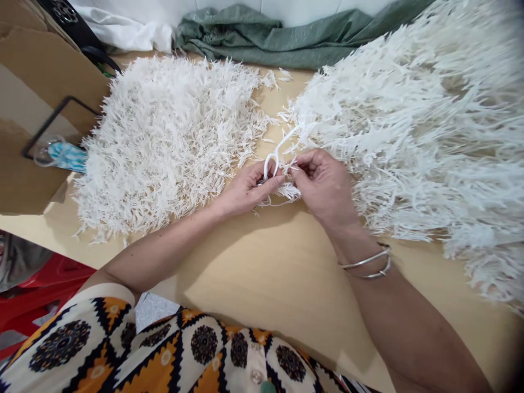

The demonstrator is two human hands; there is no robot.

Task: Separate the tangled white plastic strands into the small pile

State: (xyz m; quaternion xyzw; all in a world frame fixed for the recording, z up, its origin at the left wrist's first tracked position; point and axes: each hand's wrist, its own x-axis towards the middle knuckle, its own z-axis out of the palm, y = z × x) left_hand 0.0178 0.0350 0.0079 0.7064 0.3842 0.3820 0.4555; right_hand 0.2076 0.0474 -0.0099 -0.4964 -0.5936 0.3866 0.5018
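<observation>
My left hand (254, 188) is closed on a white cord (282, 143), which loops over its fingers and runs up toward the right pile. Close beside it, my right hand (323, 183) pinches the tip of a small white feathery piece (290, 191) between thumb and index finger. Thin threads hang under the fingertips. A left pile of white feathery pieces (172, 142) lies beyond my left forearm. The larger right pile (413, 131) of longer white strands spreads beside and beyond my right hand.
A cardboard box (36, 109) stands at the left, with a black wire hook and a blue-striped item (67, 156) beside it. Green cloth (262, 35) and white cloth (126, 27) lie along the wall. A red stool (45, 289) is below the table's left edge.
</observation>
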